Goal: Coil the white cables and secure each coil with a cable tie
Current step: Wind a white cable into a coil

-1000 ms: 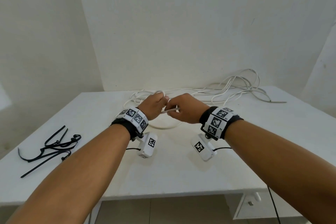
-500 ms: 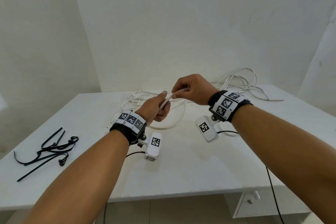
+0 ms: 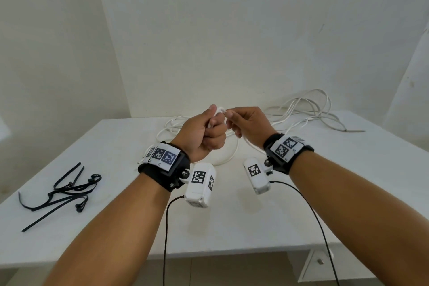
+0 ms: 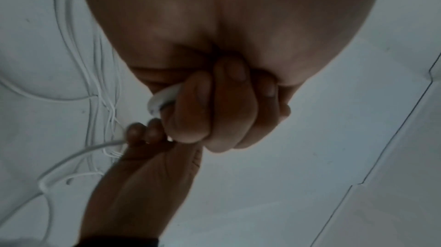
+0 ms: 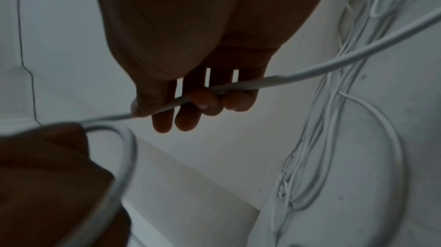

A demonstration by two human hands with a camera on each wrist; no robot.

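above the middle of the white table (image 3: pixel 232 220), your left hand (image 3: pixel 202 134) is fisted around a small first loop of the white cable (image 3: pixel 219 109), fingers curled tight on it. your right hand (image 3: pixel 249 123) sits just beside it, pinching the same cable (image 5: pixel 298 75) between thumb and fingertips (image 5: pixel 205 100), the other fingers loosely spread. from there the cable trails down to the tabletop and back to the loose tangle of cables (image 3: pixel 308 114) near the far right edge. the black cable ties (image 3: pixel 62 190) lie well apart on your left, untouched.

expect the cable to be light and smooth, likely a bit springy, so loops will want to open if your grip slackens. keep the left fist as the anchor where the turns cross, and let the line slide through your right fingers rather than clamping hard. take fresh hold close to the coil, not far down the slack, or the tangle may drag and snag.
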